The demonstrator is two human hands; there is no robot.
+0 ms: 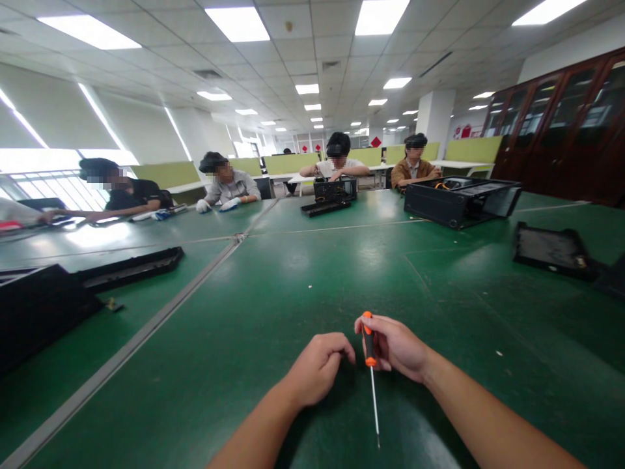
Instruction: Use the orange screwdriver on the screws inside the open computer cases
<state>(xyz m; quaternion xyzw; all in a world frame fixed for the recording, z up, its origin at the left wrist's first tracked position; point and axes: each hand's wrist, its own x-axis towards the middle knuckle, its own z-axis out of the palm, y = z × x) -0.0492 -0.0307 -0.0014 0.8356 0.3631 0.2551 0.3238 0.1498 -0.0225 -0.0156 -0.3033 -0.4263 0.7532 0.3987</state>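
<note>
A screwdriver (370,348) with an orange and black handle is in my right hand (398,345), closed around the handle. Its thin metal shaft points down toward me, with the tip above the green tabletop. My left hand (319,368) is just left of the handle, apart from it, back upward and fingers curled in. Nothing shows between those fingers, though the palm is hidden.
The green table (273,280) has a metal seam strip (195,283) on the left. Black computer cases lie at the far left (43,312) and back right (461,202). A black panel (551,251) lies at right. Several people sit along the far side, one behind a small case (334,190).
</note>
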